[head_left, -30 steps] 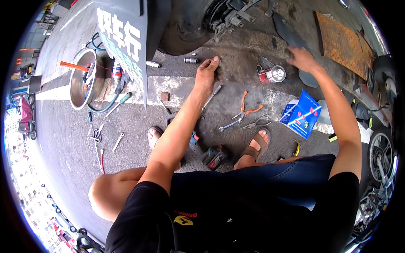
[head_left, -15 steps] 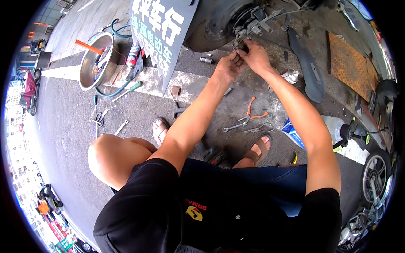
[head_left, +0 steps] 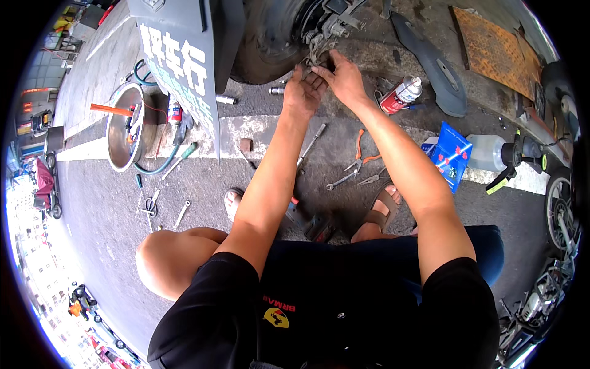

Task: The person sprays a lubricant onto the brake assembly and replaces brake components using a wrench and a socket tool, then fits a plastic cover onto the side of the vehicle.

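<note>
Both hands reach up to the wheel (head_left: 266, 47) and its metal brake parts (head_left: 326, 34). My left hand (head_left: 305, 90) is palm-up with curled fingers at the lower end of a small metal fitting. My right hand (head_left: 346, 80) is just right of it, thumb and fingers closed around that fitting; what exactly they grip is hidden. Below lie a socket (head_left: 276, 91), a metal bar (head_left: 310, 143), orange-handled pliers (head_left: 370, 158) and a wrench (head_left: 342, 179). A red-and-white spray can (head_left: 399, 97) stands beside my right forearm.
A grey sign board (head_left: 172, 37) hangs left of the wheel. Around me are a steel bowl of tools (head_left: 144, 154), scissors (head_left: 151, 204), a power tool (head_left: 316, 224), blue packaging (head_left: 450, 157), a plastic sprayer (head_left: 485, 150), a rusty plate (head_left: 491, 46) and a motorcycle (head_left: 541, 289).
My right hand has come from the far right to join my left hand at the brake parts, and my left hand has moved up to them. Both have stayed there since half a second ago.
</note>
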Tool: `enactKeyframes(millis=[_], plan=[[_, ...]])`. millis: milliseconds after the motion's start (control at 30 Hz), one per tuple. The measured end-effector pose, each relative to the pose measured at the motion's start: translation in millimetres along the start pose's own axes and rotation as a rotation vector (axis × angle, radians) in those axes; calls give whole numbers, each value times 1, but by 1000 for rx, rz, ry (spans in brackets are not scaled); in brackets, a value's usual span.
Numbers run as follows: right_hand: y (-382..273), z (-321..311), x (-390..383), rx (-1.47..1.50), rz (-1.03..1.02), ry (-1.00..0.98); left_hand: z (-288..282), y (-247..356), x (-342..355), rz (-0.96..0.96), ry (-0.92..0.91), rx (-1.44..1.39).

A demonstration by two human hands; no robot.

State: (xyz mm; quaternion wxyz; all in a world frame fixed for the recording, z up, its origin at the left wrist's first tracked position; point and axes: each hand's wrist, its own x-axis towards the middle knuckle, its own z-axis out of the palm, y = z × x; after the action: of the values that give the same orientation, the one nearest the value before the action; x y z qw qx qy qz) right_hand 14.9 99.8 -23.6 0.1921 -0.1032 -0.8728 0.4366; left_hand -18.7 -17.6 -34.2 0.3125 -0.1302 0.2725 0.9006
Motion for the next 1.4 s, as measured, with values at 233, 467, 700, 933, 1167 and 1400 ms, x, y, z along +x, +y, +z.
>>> enactKeyframes(millis=[233, 467, 700, 933, 1167, 1400], plan=[[0, 0, 12, -48, -188, -3, -14, 21, 12, 45, 39, 442], [12, -2, 15, 116, -171, -118, -19, 18, 13, 205, 38, 460], [21, 0, 22, 164, -90, -170, -25, 9, 11, 440, 15, 643], [32, -5, 31, 471, 58, -317, -14, 1, 11, 778, -60, 936], [18, 10, 47, 1115, 568, -168, -7, 4, 8, 989, 217, 1394], [17, 7, 49, 1191, 681, -174, -9, 2, 7, 942, 212, 1263]])
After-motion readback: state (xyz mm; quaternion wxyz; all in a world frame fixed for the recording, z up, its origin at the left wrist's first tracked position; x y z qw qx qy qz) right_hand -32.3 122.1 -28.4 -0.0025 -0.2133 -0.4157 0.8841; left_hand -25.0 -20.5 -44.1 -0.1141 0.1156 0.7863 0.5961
